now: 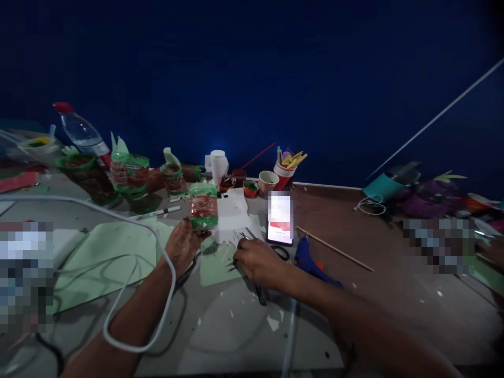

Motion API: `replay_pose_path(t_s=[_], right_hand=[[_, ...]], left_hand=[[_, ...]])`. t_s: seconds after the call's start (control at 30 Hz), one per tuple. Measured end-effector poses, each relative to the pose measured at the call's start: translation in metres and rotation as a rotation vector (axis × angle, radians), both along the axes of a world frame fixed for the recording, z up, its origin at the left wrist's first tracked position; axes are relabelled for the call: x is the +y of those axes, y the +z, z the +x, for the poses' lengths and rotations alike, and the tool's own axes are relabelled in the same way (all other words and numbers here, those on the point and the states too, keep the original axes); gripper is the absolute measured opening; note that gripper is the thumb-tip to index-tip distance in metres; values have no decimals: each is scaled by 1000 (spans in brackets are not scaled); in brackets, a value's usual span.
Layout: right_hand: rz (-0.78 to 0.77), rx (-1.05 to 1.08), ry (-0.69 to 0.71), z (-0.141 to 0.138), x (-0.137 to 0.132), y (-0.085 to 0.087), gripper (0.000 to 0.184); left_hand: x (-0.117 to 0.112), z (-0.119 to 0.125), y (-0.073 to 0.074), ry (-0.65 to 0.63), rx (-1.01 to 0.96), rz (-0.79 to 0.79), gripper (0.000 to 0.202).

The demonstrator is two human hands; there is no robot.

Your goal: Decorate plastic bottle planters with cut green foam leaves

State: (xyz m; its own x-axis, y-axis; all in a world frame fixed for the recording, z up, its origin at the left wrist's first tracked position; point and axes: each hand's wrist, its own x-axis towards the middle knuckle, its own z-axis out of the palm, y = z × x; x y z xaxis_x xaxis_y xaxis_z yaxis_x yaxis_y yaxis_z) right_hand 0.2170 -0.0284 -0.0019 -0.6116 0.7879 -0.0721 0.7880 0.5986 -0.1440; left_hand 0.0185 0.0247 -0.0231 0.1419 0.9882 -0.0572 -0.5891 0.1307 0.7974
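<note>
My left hand (181, 248) is wrapped round the lower edge of a small cylinder-shaped container (203, 207), painted brownish red with green bands at top and bottom, held above the table. To its right, my right hand (256, 258) is closed over a pair of dark-handled scissors (281, 253). One handle loop shows beyond the hand, another dark part below the wrist, and metal tips ahead of the fingers; the middle is hidden. Beneath the hands lie a white paper (232, 212) and a green paper sheet (216, 266).
A lit phone (280, 220) stands beyond my right hand, near a blue glue gun (313, 260) and a wooden stick (338, 250). Painted containers (129, 170) and a bottle (84, 131) line the left back. A white cable (171, 283) loops across my left forearm.
</note>
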Motion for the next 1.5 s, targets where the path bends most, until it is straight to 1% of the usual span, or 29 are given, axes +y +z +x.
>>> replay_pose_path(t_s=[0.13, 0.23, 0.33, 0.4, 0.5, 0.6, 0.67, 0.73, 0.87, 1.03, 1.1, 1.17, 1.27, 1.37, 1.43, 1.5], right_hand=[[-12, -53, -22, -9, 1, -3, 12], [-9, -69, -14, -12, 1, -5, 12], [7, -97, 6, -15, 2, -6, 12], [0, -111, 10, -17, 4, -5, 10], [-49, -92, -10, -15, 8, -1, 7], [-30, -36, -59, 0, 5, 6, 13], [-5, 11, -101, 14, -3, 11, 19], [-4, 104, -177, 28, -13, 14, 22], [-12, 218, -269, 53, -32, 10, 24], [45, 318, -404, 78, -40, 2, 34], [59, 334, -448, 84, -42, 1, 33], [49, 323, -487, 85, -43, 2, 28], [33, 325, -510, 84, -44, 5, 24], [98, 404, -512, 89, -42, 10, 23], [143, 447, -531, 96, -42, 13, 23], [155, 460, -527, 106, -47, 16, 22]], left_hand=[[0, 1, 1, -9, -8, -17, 42], [0, 2, 1, 1, -7, -28, 45], [-1, 2, 0, 1, -6, -11, 44], [-1, 1, 1, -9, -7, 0, 43], [-1, 0, 1, -22, -11, 2, 43], [0, 0, 0, -23, -23, 15, 42], [0, 0, -1, -23, -30, 23, 41], [0, 1, -2, -32, -29, 30, 41], [0, 1, -4, -62, -26, 50, 36], [4, -2, -8, -59, -54, 24, 36], [6, -2, -9, -54, -57, 23, 38], [7, -2, -10, -60, -54, 21, 40], [6, -2, -9, -77, -39, 9, 37], [6, -2, -9, -72, -35, 9, 37], [7, -2, -9, -56, -43, 7, 36], [8, -2, -10, -52, -48, 4, 36]])
